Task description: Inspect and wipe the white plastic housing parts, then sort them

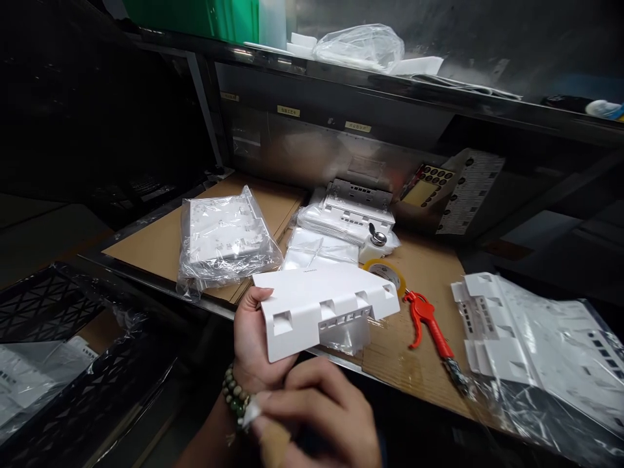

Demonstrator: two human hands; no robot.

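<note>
My left hand grips a white plastic housing by its left end, thumb on top. The housing is tilted, with square notches and a row of small slots along its near edge. In front of it, close to my left wrist, my right hand is closed in a pinch on a small white wad, perhaps cloth or tissue. A tan wrap covers one fingertip of that hand. A beaded bracelet circles my left wrist. Behind the housing lie flat clear plastic bags.
Bagged white housings lie on cardboard at left, more housings at right. A red air gun, a tape roll and a pump bottle stand nearby. A black crate is lower left; a shelf crosses above.
</note>
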